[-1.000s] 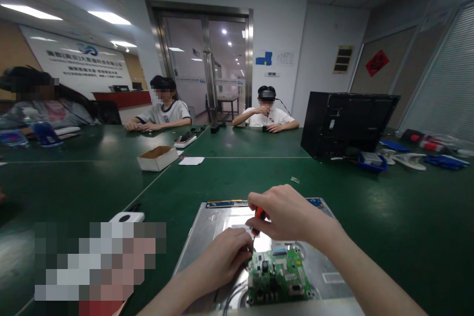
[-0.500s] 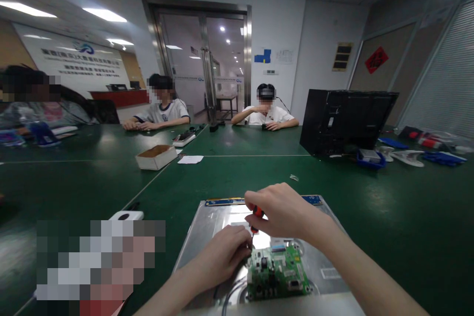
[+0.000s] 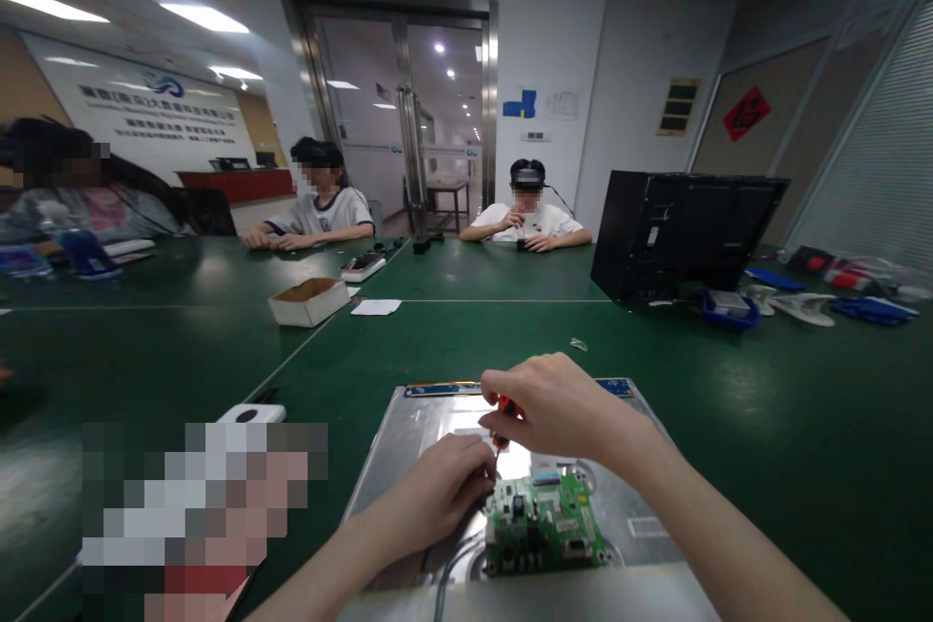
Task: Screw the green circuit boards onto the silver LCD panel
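A green circuit board [image 3: 545, 523] lies on a silvery metal panel [image 3: 397, 442], which rests flat on the table in front of me. My right hand [image 3: 558, 413] grips the red and black handle of a screwdriver [image 3: 504, 421], held upright with its shaft pointing down at the board's far left corner. Close by that tip, my left hand [image 3: 456, 476] has its fingers pinched together; whatever they hold is hidden. A narrow blue circuit strip [image 3: 444, 390] runs along the panel's far edge, and a dark cable [image 3: 453, 575] leads off the board's left side.
The green table [image 3: 736, 428] stretches around the panel. A black monitor [image 3: 685, 233] stands at the right, near a blue tray [image 3: 731, 309]. An open white box [image 3: 309, 303] and a paper [image 3: 376, 307] lie farther off. A white device [image 3: 252, 414] is at left. Several people sit across.
Both hands stay in nearly the same place, the screwdriver still at the board's corner. The view has shifted slightly. Across the table, one person's raised hand has moved lower.
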### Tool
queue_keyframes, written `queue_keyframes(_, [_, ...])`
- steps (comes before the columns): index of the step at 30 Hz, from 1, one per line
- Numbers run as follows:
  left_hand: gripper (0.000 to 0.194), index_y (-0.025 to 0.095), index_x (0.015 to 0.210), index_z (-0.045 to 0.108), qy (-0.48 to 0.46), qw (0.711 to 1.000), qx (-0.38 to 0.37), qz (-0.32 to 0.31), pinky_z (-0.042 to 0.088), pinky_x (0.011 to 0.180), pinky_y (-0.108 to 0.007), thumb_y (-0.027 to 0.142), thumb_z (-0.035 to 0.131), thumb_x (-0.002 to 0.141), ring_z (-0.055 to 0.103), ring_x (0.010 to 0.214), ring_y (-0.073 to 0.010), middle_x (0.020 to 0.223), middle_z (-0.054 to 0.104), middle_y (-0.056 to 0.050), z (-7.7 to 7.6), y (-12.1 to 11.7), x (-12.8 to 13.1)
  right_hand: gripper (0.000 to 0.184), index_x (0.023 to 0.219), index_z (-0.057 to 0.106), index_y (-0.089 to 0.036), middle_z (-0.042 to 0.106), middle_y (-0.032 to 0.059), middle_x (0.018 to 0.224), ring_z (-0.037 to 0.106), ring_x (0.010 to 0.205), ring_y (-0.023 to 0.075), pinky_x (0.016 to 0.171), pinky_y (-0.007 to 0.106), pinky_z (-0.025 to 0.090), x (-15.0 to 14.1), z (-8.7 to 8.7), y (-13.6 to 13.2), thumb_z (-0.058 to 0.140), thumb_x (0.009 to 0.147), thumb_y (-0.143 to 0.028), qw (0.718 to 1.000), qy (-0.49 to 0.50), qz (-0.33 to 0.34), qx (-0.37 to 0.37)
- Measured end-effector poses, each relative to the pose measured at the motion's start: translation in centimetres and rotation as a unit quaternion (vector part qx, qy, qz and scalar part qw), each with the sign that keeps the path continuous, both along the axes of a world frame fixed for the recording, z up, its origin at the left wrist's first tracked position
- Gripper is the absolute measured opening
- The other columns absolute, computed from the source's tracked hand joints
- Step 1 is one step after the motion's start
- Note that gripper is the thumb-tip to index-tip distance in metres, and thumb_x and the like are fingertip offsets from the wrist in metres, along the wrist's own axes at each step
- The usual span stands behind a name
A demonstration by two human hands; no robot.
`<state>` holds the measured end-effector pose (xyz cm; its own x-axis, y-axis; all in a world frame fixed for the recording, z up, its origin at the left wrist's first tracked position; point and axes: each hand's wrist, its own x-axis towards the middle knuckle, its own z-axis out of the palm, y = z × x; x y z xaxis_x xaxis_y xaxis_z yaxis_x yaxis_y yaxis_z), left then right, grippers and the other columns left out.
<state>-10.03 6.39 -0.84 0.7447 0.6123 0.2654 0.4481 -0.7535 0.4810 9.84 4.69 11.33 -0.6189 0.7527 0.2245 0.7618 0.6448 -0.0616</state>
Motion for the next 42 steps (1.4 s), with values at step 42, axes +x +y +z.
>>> queue_keyframes(42, [0.013, 0.019, 0.089, 0.057, 0.031, 0.999, 0.013, -0.012, 0.041, 0.070, -0.031, 0.009, 0.048, 0.086, 0.055, 0.075, -0.0194, 0.084, 0.062, -0.004, 0.9, -0.5, -0.3, 0.018, 0.103, 0.057, -0.019, 0.072, 0.0034, 0.085, 0.059, 0.067, 0.0156, 0.054, 0.027, 0.024, 0.1, 0.5, -1.2, 0.057, 0.086, -0.021, 0.999, 0.014, 0.026, -0.016])
